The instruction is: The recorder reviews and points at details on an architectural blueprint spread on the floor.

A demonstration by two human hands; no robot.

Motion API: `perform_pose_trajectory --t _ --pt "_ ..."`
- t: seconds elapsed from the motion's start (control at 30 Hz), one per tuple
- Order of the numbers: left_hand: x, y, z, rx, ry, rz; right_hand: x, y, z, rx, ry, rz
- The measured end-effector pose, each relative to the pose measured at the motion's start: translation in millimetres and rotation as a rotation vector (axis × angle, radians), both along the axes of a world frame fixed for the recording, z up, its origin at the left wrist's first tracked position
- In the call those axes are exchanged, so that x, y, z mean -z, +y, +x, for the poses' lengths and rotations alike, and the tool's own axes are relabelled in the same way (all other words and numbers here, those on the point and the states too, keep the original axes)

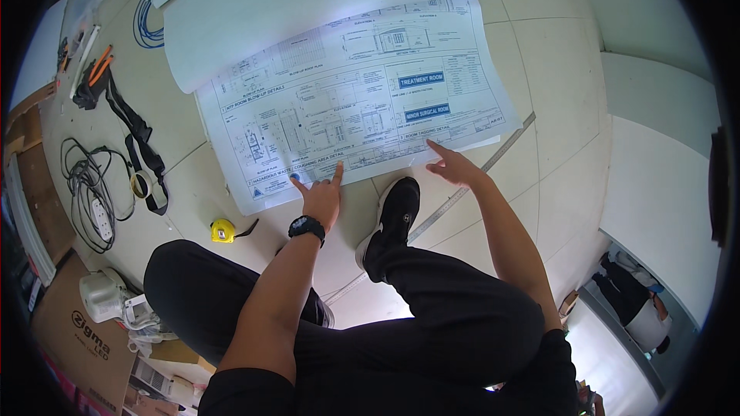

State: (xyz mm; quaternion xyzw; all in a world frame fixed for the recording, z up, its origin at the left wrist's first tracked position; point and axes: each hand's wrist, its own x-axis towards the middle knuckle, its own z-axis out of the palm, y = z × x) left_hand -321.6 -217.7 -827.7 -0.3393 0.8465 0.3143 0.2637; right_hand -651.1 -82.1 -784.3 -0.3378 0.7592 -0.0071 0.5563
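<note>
Large sheets of building drawings (pixel 362 100) lie spread on the tiled floor in front of me, the upper sheet folded back so its blank side shows. My left hand (pixel 320 199), with a dark watch (pixel 307 227) on the wrist, rests at the near edge of the drawing. Its thumb and index finger are spread apart on the paper, and nothing is held. Farther right, my right hand (pixel 456 166) points with its index finger at the lower right part of the sheet, other fingers loosely curled, holding nothing. A yellow tape measure (pixel 223 231) sits on the floor left of my left hand.
A long metal ruler (pixel 470 186) lies by my black shoe (pixel 395 219). To the left are a tool belt (pixel 139 127), a roll of tape (pixel 140 184), an extension cord (pixel 99 216), blue cable (pixel 146 25), a floodlight (pixel 108 296) and a cardboard box (pixel 85 339). Another person (pixel 644 300) is at the far right.
</note>
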Motion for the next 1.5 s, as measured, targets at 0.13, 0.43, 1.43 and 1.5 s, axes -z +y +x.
perform_pose_trajectory --t 0.13,0.43,1.43,1.5 --pt "2 1 0 -0.01 0.007 0.013 -1 1 -1 0.016 -0.014 0.006" --pt "-2 1 -1 0.02 -0.009 -0.032 3 4 -2 0.02 -0.022 -0.002" --pt "2 0 1 -0.001 -0.005 -0.006 -1 1 0 0.033 0.001 0.019" --pt "3 0 2 0.005 -0.002 -0.013 -1 0 0 0.045 -0.012 0.052"
